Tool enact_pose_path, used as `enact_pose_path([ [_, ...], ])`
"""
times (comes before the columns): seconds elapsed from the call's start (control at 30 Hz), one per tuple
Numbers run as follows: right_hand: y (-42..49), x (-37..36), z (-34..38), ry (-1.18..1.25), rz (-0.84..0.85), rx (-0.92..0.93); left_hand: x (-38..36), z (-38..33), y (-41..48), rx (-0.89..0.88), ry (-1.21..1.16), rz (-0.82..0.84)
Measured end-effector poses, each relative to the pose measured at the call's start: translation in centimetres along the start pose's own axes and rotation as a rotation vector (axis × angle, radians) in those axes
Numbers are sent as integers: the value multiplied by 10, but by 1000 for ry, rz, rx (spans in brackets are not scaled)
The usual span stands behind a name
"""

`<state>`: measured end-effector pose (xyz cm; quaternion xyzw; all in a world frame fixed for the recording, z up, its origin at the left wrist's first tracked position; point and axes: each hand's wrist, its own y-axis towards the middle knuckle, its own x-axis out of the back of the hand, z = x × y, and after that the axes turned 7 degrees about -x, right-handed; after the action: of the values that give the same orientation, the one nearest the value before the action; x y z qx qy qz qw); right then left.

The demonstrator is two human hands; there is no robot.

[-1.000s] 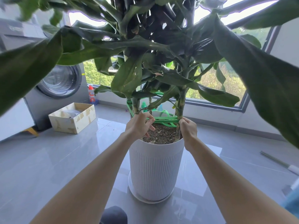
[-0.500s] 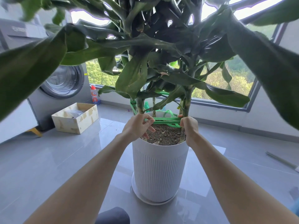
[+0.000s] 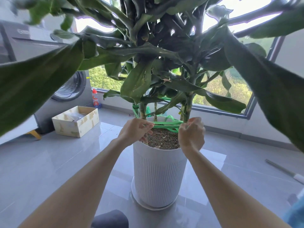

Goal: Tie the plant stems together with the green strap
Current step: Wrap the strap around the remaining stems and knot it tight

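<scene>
My left hand point(image 3: 135, 131) and right hand point(image 3: 191, 134) have lifted, both pinching the green strap point(image 3: 166, 123); it pulls tight by the stems point(image 3: 188, 111) now.

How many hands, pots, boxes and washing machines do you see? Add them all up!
Hands: 2, left hand and right hand, both gripping the green strap
White pot: 1
Cardboard box: 1
Washing machine: 1
Total: 5
</scene>
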<state>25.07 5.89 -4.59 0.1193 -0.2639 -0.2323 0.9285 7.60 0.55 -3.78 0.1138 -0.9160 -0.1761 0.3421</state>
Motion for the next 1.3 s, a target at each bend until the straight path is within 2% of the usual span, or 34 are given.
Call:
enact_pose_path([
  [0.1,0,7,9,-182,-14,274,10,4,-6,1,28,-48],
  [0.2,7,14,19,-417,41,430,18,11,-10,23,15,-87],
  [0.3,10,16,28,-693,142,436,24,18,-11,51,0,-116],
  [0.53,15,12,48,-927,366,371,26,24,-10,104,-42,-132],
  [0.63,22,6,52,-916,445,323,25,29,-9,128,-52,-128],
  [1.03,35,-20,62,-592,655,91,23,46,1,348,-197,-164],
  [1.3,31,-31,71,-370,753,-29,14,45,14,340,-225,-180],
])
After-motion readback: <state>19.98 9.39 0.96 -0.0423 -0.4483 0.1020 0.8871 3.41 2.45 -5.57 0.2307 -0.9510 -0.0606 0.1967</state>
